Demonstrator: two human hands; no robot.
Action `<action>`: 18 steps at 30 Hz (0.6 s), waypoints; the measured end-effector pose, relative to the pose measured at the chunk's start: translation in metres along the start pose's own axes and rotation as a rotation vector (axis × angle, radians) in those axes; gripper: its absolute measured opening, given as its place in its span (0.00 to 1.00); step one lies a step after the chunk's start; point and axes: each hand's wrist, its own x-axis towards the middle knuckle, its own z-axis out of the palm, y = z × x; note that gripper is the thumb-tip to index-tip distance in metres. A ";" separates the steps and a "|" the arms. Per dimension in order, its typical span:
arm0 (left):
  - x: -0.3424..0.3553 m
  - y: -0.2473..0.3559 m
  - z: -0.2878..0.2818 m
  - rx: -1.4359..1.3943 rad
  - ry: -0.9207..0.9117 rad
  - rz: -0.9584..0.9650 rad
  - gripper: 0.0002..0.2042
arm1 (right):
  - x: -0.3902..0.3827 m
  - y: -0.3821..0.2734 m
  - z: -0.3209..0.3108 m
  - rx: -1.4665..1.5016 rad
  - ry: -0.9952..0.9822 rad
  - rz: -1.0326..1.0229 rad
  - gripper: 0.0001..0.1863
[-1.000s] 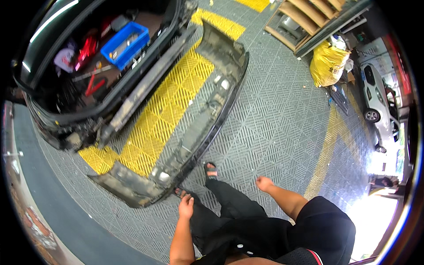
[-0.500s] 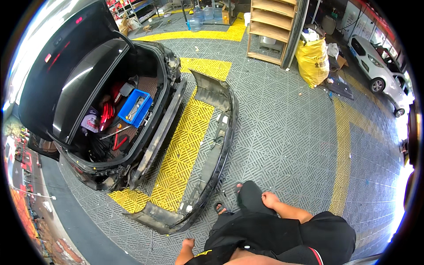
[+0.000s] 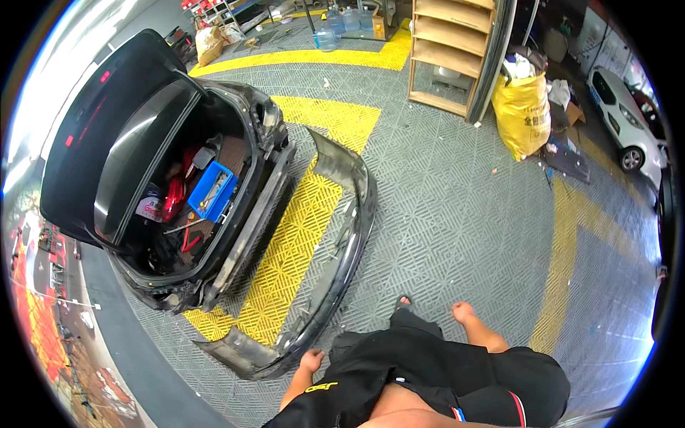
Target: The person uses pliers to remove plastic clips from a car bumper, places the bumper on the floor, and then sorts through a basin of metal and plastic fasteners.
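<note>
My left hand [image 3: 312,359] hangs at my side with its fingers curled, close to the near end of a black car bumper cover [image 3: 357,246]. The bumper lies on the floor in a long arc. My right hand [image 3: 462,312] is out over the grey floor, loosely closed, apart from any object. Nothing shows in either hand. Beyond the bumper stands a black car [image 3: 246,235] with its rear stripped and its trunk lid [image 3: 100,135] raised. Inside the trunk are a blue tray [image 3: 214,191] of tools and a red tail light [image 3: 173,198].
A wooden shelf [image 3: 448,57] stands at the far side, with a stuffed yellow sack [image 3: 524,118] to its right. Large water jugs [image 3: 325,39] sit at the back. A white car [image 3: 624,118] is parked at the far right. Yellow strips [image 3: 285,257] cross the grey grid floor.
My view has shifted as I step; a different foot shows ahead. My left hand has swung forward toward the bumper's near end, and my right hand has moved outward to the right.
</note>
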 end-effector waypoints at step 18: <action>0.226 0.288 -0.025 0.030 -0.204 -0.270 0.26 | 0.242 -0.161 -0.190 -0.112 -0.084 -0.202 0.24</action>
